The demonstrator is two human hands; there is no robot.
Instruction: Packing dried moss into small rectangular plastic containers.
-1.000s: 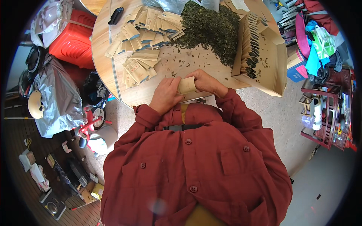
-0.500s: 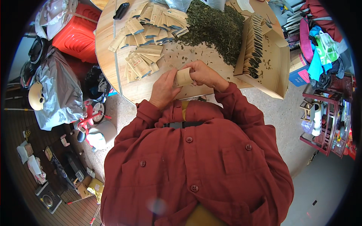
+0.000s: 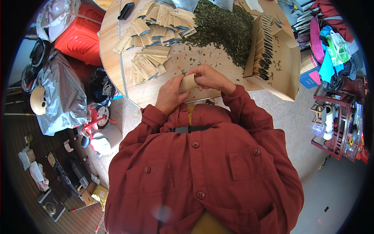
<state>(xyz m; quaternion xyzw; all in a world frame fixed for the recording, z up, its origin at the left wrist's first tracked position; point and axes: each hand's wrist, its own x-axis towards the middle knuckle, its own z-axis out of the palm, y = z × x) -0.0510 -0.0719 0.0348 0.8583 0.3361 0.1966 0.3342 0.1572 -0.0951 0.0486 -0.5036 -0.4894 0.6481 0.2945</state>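
Observation:
A small brown paper packet [image 3: 188,83] is held between my two hands over the near edge of the round wooden table. My left hand [image 3: 170,93] grips its left side, fingers closed around it. On the packet's right edge, the fingers of my right hand [image 3: 210,78] pinch close to its top. Flat paper packets [image 3: 146,67] lie fanned just beyond my left hand, with a larger heap of packets [image 3: 159,25] behind them. Dried leaves [image 3: 224,29] are piled at the far middle. A cardboard box [image 3: 282,74] to the right holds a row of upright packets [image 3: 263,50].
A black stapler-like object [image 3: 126,11] lies at the table's far left. Loose leaf bits dot the wooden tabletop [image 3: 183,60]. Left of the table stand a red plastic stool [image 3: 80,35] and a silver-grey cover [image 3: 60,93]. A dark red wooden rack [image 3: 337,117] stands at right.
My right hand has shifted very slightly at the packet's upper edge. Both hands keep hold of the packet, and the view has moved a little.

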